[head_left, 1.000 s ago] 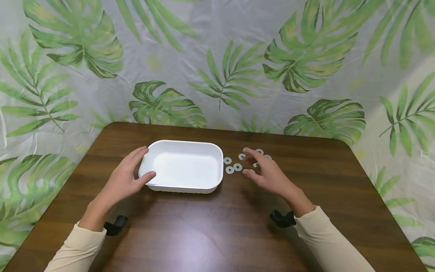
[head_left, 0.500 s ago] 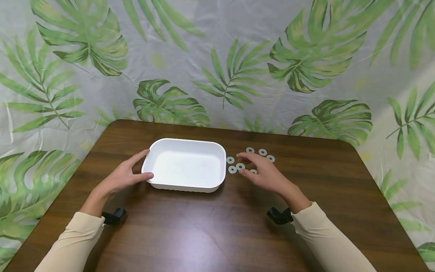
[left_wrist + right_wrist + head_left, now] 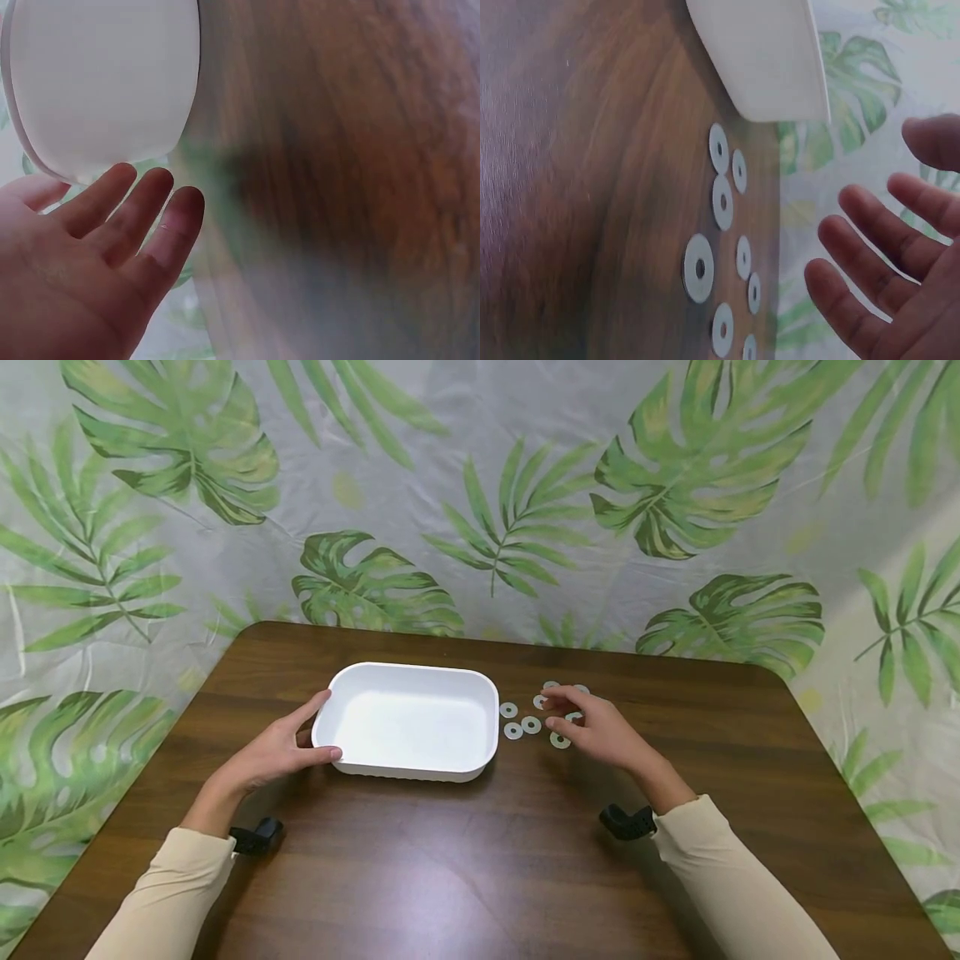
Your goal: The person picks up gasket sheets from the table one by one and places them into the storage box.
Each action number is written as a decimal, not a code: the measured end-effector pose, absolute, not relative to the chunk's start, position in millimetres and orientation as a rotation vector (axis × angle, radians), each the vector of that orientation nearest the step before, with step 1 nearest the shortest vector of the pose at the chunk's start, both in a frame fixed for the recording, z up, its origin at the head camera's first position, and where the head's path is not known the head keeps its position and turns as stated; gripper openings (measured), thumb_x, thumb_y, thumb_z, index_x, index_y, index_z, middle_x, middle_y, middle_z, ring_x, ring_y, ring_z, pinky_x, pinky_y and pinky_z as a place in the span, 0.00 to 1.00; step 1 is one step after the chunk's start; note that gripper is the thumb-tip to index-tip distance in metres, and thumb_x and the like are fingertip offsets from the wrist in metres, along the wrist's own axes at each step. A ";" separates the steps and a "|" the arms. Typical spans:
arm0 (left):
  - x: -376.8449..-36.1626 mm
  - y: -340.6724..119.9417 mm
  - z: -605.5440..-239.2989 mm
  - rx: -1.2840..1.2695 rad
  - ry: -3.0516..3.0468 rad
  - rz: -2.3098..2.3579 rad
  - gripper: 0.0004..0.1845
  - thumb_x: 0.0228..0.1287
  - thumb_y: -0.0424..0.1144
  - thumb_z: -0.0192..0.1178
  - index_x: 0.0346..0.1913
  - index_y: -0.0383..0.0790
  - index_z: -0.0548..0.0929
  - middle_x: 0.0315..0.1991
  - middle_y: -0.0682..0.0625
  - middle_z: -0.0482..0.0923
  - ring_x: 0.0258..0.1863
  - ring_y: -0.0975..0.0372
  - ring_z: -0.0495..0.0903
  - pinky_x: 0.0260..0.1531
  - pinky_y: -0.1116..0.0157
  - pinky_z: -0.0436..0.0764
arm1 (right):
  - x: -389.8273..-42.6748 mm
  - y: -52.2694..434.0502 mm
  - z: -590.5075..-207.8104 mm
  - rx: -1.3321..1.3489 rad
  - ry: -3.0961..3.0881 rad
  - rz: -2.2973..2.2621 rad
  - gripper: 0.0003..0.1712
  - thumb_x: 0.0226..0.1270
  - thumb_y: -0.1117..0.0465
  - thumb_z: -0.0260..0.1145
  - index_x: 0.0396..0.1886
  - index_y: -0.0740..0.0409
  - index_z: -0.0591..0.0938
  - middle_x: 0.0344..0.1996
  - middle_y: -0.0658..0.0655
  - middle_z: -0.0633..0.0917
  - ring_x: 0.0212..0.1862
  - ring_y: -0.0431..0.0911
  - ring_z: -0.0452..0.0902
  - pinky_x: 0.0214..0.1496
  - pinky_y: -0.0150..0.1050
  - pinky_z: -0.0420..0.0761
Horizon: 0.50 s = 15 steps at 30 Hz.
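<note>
Cream-coloured long sleeves (image 3: 172, 893) come in from the near edge of the dark brown wooden table (image 3: 465, 860), each with a small black wrist camera mount beneath it. Farther in, the left hand (image 3: 273, 752) rests against the left end of the white rectangular plastic tray (image 3: 412, 720), thumb on the near corner and relaxed fingers along the rim; the left wrist view shows the fingers straight and loosely together just beside the tray's rounded wall. The tray sits near the table's middle, with nothing visible inside it. Just right of it lies a cluster of small flat white washers (image 3: 531, 724), each with a centre hole, spread flat on the wood. The right hand (image 3: 600, 735) hovers over the right part of this cluster, fingers spread and only slightly bent, gripping nothing in the right wrist view; whether the fingertips touch a washer cannot be told. Beyond the table hangs a pale curtain printed with green tropical leaves (image 3: 480, 510)
</note>
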<state>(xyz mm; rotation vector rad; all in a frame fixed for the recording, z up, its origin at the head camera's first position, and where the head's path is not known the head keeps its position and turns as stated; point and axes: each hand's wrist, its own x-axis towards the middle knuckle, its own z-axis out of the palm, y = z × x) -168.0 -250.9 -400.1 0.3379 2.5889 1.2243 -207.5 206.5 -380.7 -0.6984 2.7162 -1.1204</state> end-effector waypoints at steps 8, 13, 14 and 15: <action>-168.6 -248.7 -401.0 0.342 2.613 1.181 0.56 0.61 0.47 0.69 0.81 0.41 0.41 0.78 0.32 0.48 0.59 0.46 0.78 0.56 0.56 0.75 | -214.4 219.7 -377.3 -0.672 2.692 -1.106 0.25 0.75 0.59 0.60 0.67 0.61 0.73 0.58 0.66 0.81 0.60 0.58 0.78 0.60 0.56 0.75; -169.6 -248.9 -404.2 0.350 2.571 1.252 0.57 0.61 0.45 0.70 0.80 0.40 0.40 0.79 0.32 0.47 0.62 0.47 0.73 0.49 0.76 0.72 | -222.0 229.9 -373.3 -0.637 2.710 -1.116 0.23 0.76 0.58 0.59 0.66 0.61 0.74 0.58 0.67 0.81 0.60 0.59 0.76 0.61 0.57 0.74; -169.9 -248.9 -404.8 0.356 2.559 1.272 0.57 0.61 0.44 0.70 0.80 0.40 0.39 0.79 0.32 0.46 0.62 0.47 0.72 0.48 0.79 0.71 | -223.4 231.7 -372.4 -0.626 2.708 -1.122 0.23 0.76 0.58 0.59 0.66 0.61 0.74 0.58 0.67 0.81 0.60 0.59 0.76 0.61 0.57 0.74; -170.1 -248.8 -405.4 0.360 2.549 1.291 0.57 0.61 0.43 0.70 0.80 0.39 0.39 0.79 0.32 0.46 0.62 0.47 0.71 0.47 0.80 0.70 | -224.9 233.2 -371.8 -0.616 2.706 -1.125 0.22 0.76 0.58 0.59 0.66 0.60 0.74 0.58 0.67 0.80 0.61 0.59 0.76 0.61 0.58 0.73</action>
